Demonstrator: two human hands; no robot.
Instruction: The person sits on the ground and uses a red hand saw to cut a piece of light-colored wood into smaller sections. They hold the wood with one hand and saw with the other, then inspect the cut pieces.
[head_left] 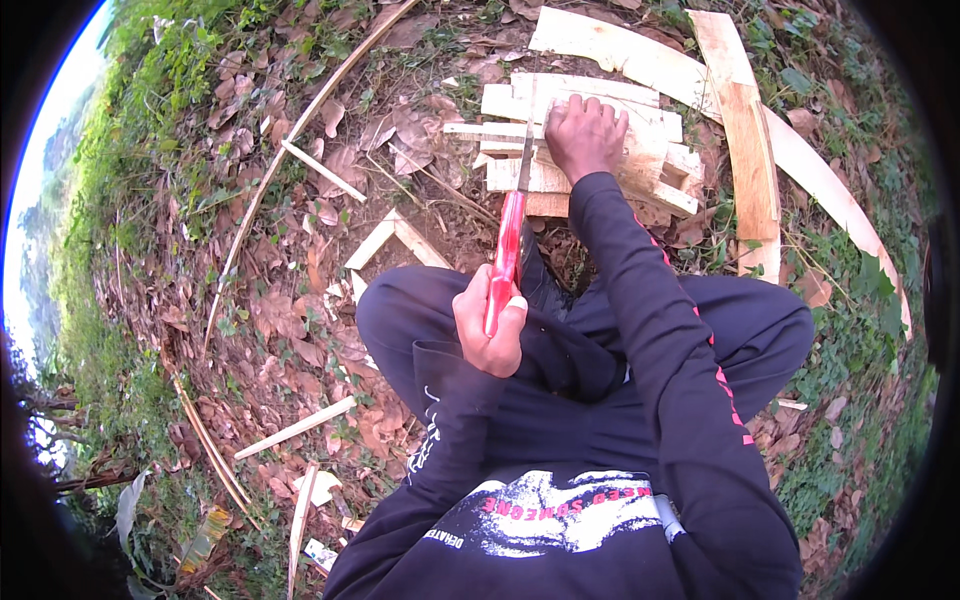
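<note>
Head view — red-handled saw [513, 212] points away, long axis leaning right

the ground [462, 62] is covered by dry leaves [280, 312] and green plants [150, 100]; stacked wood pieces [655, 140], thin strips [297, 427] and a long board [825, 185] are borne by it.

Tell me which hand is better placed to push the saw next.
Likely the left hand: it grips the handsaw's red handle, while the right hand rests on the pale wooden pieces beside the blade.
</note>
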